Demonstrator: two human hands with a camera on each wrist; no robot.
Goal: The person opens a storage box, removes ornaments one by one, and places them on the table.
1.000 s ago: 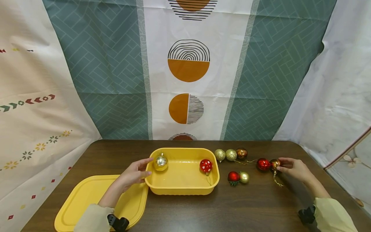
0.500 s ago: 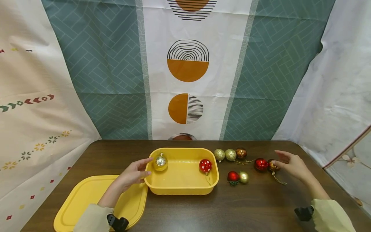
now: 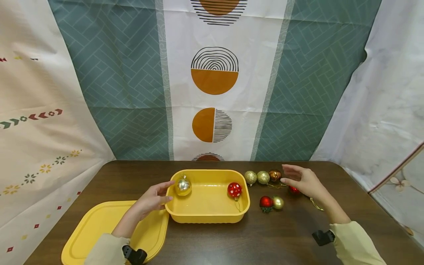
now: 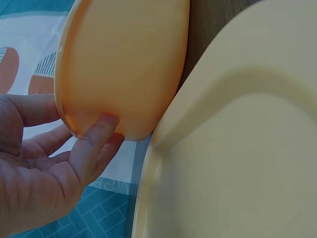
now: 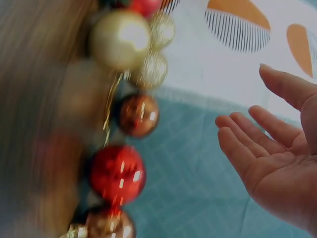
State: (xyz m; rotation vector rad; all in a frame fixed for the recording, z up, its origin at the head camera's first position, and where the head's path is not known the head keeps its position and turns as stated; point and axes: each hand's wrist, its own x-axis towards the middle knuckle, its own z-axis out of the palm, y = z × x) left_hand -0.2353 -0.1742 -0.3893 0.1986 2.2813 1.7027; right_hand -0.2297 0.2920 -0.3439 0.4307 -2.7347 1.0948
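A yellow tub [image 3: 208, 217] stands mid-table with a silver bauble [image 3: 183, 186] and a red white-dotted bauble [image 3: 235, 190] inside. My left hand [image 3: 153, 198] grips the tub's left wall [image 4: 119, 64], thumb on the outside. My right hand [image 3: 303, 181] hovers open, holding nothing, above a row of baubles: two gold glitter ones [image 3: 257, 177], a copper one [image 3: 275, 175] and a red one [image 3: 293, 190] partly hidden under the hand. In the blurred right wrist view the copper bauble [image 5: 137, 115] and the red bauble [image 5: 117, 174] lie left of the open palm [image 5: 277, 163].
A yellow lid [image 3: 99, 230] lies flat left of the tub, under my left forearm. A red bauble [image 3: 266, 202] and a small gold one [image 3: 279, 202] sit right of the tub. Patterned cloth hangs behind and beside the brown table [image 3: 265, 239].
My right hand let go of the copper-gold bauble at the far right and moved left, lifting over the row of baubles. The left hand and tub stayed put.
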